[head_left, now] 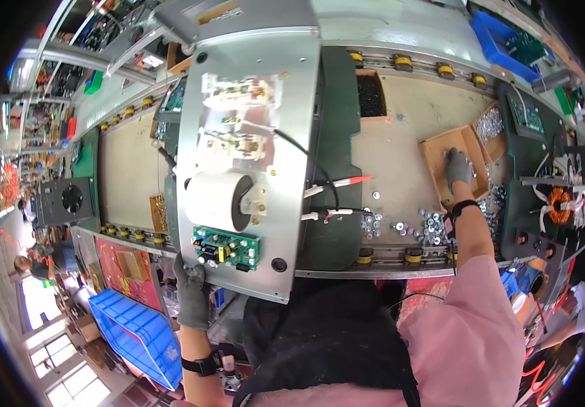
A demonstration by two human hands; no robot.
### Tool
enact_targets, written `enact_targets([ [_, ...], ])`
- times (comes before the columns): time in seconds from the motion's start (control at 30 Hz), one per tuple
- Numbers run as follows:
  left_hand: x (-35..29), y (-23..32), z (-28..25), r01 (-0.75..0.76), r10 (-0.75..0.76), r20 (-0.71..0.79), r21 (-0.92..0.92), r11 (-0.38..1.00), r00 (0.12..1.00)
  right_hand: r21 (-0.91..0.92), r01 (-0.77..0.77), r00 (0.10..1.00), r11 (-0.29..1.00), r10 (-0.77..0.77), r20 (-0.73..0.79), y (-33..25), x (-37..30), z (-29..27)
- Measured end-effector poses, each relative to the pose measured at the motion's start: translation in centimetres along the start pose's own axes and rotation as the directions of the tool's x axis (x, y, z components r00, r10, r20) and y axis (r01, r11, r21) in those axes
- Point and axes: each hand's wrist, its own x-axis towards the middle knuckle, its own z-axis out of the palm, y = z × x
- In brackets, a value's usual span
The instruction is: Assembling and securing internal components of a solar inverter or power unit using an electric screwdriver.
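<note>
The metal panel, left of centre, already carries a white cylinder and green circuit board; a red-tipped cable ends loose beyond its right edge, seemingly left to connect. At the panel's lower-left corner the left hand is half-curled, grip unclear. The right hand is curled inside a cardboard box at right; I cannot tell whether it holds anything.
</note>
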Motion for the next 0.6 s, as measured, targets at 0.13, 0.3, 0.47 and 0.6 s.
enact_targets([
  [0.13,-0.7,1.1,-1.7,0.036,-0.048,0.056,0.2,0.979,0.997,0.047,-0.022,0.994,0.999,0.027,-0.106,0.4,-0.6,0.6],
  [0.3,1.1,2.3,-6.1,-0.042,0.053,-0.054,0.194,0.98,0.997,0.917,-0.013,0.998,0.398,0.062,-0.013,-2.5,-6.4,-2.7],
  [0.47,7.7,1.7,-9.3,0.045,-0.048,0.1,0.03,0.999,0.994,0.996,0.014,0.915,0.093,-0.403,0.025,-11.9,-23.1,-8.2],
  [0.6,14.1,-1.9,-8.9,-0.069,0.045,0.304,0.069,0.995,0.952,0.977,-0.179,0.853,0.117,-0.477,0.214,-20.4,-34.0,-10.1],
])
